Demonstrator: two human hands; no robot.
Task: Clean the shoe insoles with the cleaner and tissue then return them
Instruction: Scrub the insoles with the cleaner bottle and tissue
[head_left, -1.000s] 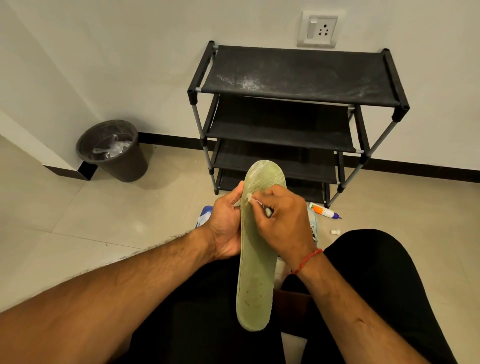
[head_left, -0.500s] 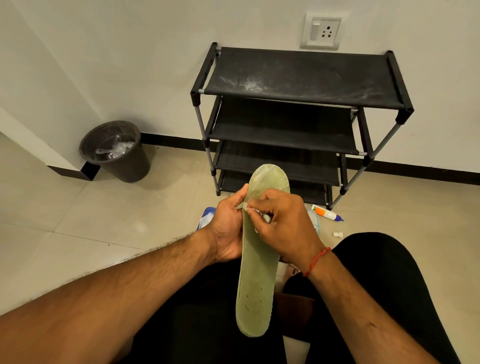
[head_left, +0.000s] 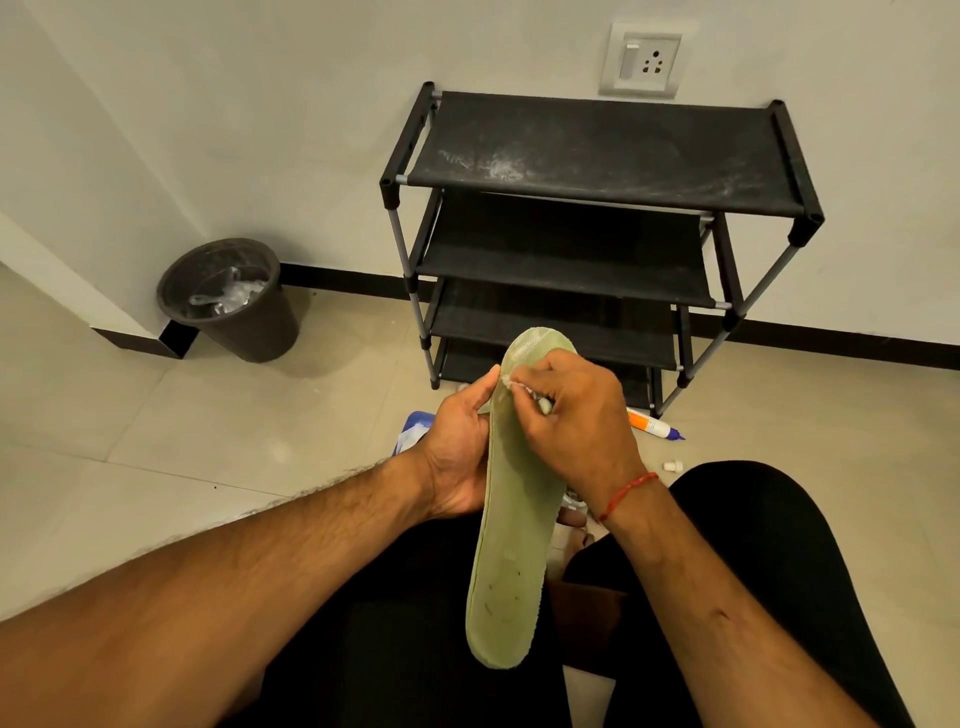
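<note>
insole held over the lap, tissue pinched against its toe end

at far left a dark round bin (head_left: 228, 299) stands on the tiled floor (head_left: 156, 441) by the wall corner, with clear plastic scraps inside. to its right a black four-tier rack (head_left: 597, 156) stands against the wall under a white socket plate (head_left: 641, 60), its top shelf dusty. a blue and white object (head_left: 413, 431) lies on the floor behind the left wrist, mostly hidden. an orange-and-white tube (head_left: 652, 425) with a blue tip lies by the rack's right foot, a small white cap (head_left: 672, 466) near it.

the pale green insole (head_left: 514, 545) is in mid-air between the knees, long axis pointing away, heel end nearest the camera. the left hand (head_left: 460, 452) grips its left edge, thumb on the face and fingers curled behind, out of sight. the right hand (head_left: 576, 421), a red thread (head_left: 626, 493) on the wrist, has its fingers bunched tight, pinching a small white tissue (head_left: 511, 383) against the insole's upper left edge, touching the left thumb tip.
</note>
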